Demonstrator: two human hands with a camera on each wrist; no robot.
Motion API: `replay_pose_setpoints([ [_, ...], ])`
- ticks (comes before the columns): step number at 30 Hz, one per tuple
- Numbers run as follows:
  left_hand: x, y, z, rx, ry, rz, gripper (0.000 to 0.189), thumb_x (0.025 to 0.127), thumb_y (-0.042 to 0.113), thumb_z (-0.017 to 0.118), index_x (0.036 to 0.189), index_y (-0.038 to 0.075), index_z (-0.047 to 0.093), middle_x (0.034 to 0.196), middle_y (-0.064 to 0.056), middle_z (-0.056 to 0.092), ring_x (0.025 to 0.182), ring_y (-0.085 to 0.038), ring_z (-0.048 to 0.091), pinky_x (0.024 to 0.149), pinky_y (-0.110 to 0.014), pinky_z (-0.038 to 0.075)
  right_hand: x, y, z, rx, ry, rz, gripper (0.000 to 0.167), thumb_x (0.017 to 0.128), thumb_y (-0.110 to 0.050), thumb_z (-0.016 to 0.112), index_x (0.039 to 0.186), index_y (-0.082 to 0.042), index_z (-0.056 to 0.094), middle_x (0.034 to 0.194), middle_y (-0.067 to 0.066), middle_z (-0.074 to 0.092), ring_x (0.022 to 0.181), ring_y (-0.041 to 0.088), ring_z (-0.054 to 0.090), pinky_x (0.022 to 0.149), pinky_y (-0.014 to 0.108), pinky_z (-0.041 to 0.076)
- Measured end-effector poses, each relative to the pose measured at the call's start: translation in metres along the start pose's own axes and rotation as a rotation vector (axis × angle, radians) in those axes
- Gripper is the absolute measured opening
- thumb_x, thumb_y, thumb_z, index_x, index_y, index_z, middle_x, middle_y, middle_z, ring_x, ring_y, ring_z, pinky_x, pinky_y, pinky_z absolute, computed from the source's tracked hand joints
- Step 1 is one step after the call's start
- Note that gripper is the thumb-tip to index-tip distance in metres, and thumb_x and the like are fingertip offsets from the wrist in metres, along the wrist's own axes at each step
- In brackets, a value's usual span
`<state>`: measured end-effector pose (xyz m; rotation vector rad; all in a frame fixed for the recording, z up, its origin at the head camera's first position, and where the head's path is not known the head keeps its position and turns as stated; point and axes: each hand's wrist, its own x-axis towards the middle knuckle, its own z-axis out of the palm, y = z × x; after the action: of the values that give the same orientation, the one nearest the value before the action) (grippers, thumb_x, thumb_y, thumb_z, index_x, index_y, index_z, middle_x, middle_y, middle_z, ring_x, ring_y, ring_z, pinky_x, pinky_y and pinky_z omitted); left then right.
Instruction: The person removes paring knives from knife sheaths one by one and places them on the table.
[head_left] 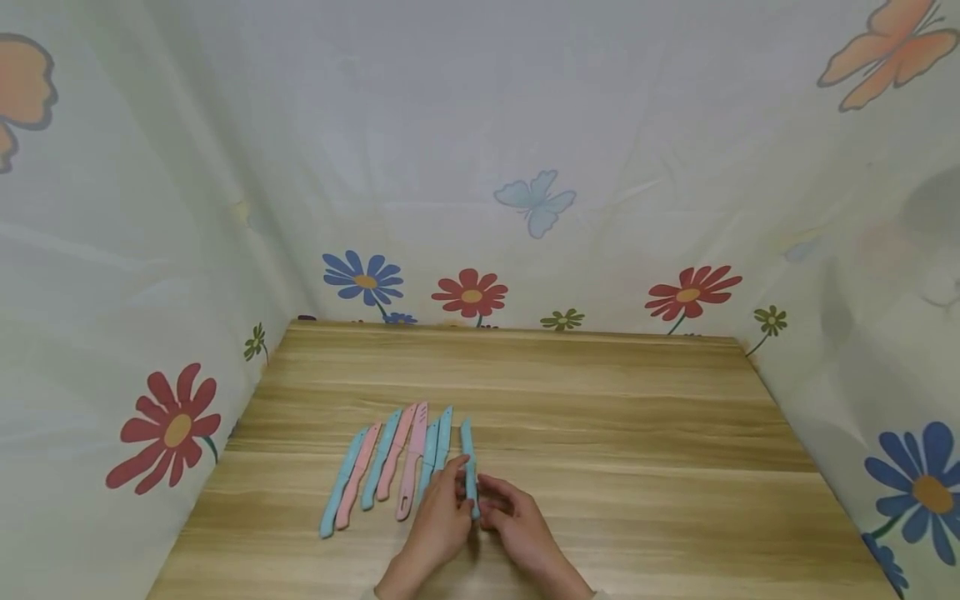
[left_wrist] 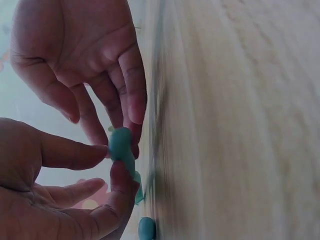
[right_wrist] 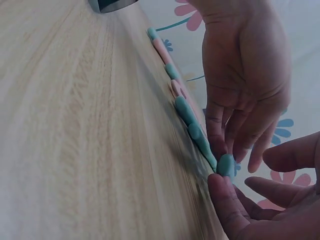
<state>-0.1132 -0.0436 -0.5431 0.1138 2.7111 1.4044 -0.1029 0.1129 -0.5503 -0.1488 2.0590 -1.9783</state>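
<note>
A light blue knife stands a little apart at the right end of a row of knives, its handle end toward me. My left hand pinches its handle between thumb and finger. From the other side, my right hand reaches in with loosely bent fingers; in the right wrist view one fingertip touches the handle while the other digits stay apart from it. Left of the hands lie several blue and pink knives, among them a pink one with a slotted handle. My left hand partly covers the nearest blue knives.
The knives lie side by side, slightly slanted, on a wood-grain table. A pale curtain printed with flowers and butterflies encloses the table at the back and sides. A dark, rounded object shows at the top of the right wrist view.
</note>
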Motion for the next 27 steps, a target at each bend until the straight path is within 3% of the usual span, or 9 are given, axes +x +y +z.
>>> replay_pose_setpoints([
  [10, 0.001, -0.001, 0.003, -0.029, 0.007, 0.010, 0.071, 0.088, 0.000, 0.072, 0.153, 0.011, 0.046, 0.124, -0.007, 0.065, 0.102, -0.015, 0.060, 0.084, -0.032, 0.050, -0.006, -0.003, -0.003, 0.066, 0.040, -0.002, 0.046, 0.101, -0.002, 0.058, 0.143, 0.012, 0.050, 0.145, 0.033, 0.053, 0.119, 0.032, 0.067, 0.088, 0.031, 0.063],
  [19, -0.005, -0.001, 0.003, -0.255, -0.128, 0.001, 0.079, 0.084, -0.006, 0.074, 0.155, 0.002, 0.040, 0.124, -0.014, 0.064, 0.100, -0.019, 0.067, 0.075, -0.023, 0.057, -0.015, -0.004, -0.012, 0.077, 0.089, 0.029, 0.049, 0.097, -0.001, 0.061, 0.144, 0.007, 0.053, 0.134, 0.029, 0.059, 0.109, 0.021, 0.070, 0.087, 0.029, 0.062],
  [27, -0.007, -0.001, 0.006, -0.301, -0.186, -0.032, 0.078, 0.085, -0.002, 0.076, 0.155, 0.003, 0.042, 0.124, -0.009, 0.063, 0.101, -0.017, 0.065, 0.074, -0.021, 0.055, -0.018, -0.002, -0.017, 0.087, 0.138, 0.044, 0.054, 0.089, 0.003, 0.069, 0.142, 0.005, 0.056, 0.124, 0.023, 0.060, 0.093, 0.010, 0.070, 0.078, 0.020, 0.058],
])
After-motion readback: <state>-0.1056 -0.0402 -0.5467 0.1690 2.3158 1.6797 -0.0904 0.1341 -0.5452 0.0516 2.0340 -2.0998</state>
